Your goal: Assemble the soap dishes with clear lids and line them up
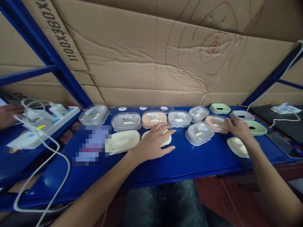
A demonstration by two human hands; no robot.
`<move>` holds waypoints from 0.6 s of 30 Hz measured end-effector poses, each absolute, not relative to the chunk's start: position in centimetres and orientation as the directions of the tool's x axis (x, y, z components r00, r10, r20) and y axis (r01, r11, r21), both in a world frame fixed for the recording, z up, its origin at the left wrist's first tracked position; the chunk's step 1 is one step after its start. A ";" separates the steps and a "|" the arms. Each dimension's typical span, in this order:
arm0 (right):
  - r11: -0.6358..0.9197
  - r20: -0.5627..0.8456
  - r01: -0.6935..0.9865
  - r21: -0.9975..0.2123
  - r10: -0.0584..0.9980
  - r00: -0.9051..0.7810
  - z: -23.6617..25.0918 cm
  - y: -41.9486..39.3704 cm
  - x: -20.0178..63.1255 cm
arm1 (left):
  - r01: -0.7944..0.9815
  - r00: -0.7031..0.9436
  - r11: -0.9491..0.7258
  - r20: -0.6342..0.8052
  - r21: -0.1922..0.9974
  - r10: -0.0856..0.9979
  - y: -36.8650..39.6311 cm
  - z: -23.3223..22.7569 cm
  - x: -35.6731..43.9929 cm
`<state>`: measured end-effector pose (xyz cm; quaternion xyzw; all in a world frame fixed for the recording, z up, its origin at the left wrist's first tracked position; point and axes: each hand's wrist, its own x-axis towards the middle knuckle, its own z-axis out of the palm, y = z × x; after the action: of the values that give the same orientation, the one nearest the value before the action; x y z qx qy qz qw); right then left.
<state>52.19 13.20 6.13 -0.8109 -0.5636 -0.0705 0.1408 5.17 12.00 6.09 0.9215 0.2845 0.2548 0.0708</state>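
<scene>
Left grip (155, 140) rests flat on blue shelf (184, 164) before cardboard wall (142, 56).

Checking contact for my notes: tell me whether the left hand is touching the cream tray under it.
Touching. The head view shows the left hand lying flat on the cream tray, fingers spread across its top, with no gap showing.

Seven lidded soap boxes (126, 121) sit on the blue shelf (184, 164), plus three cream trays (125, 141). Two green bases (220, 108) and one grey base (241, 115) lie open.
</scene>
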 end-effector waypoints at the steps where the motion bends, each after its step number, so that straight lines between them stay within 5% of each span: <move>1: -0.344 0.264 0.928 -0.145 0.890 0.371 6.0 13.2 52.0 | 0.484 0.735 -0.842 0.413 0.237 0.538 11.9 5.8 5.2; 6: -0.306 0.344 0.943 -0.127 0.879 0.331 6.7 12.1 50.5 | 0.481 0.773 -0.863 0.391 0.151 0.499 11.6 5.3 5.3; 12: 0.256 0.446 0.967 0.017 0.863 -0.236 8.2 8.7 46.5 | 0.507 0.753 -0.854 0.423 0.116 0.505 11.8 5.3 5.3; 18: 0.447 0.327 0.891 0.081 0.832 -0.447 6.4 7.7 42.5 | 0.510 0.745 -0.848 0.419 0.144 0.519 12.0 5.1 5.3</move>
<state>42.46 7.75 6.44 -0.5116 -0.8420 -0.1212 0.1207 5.26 11.97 5.11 0.9340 0.2755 0.2271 0.0099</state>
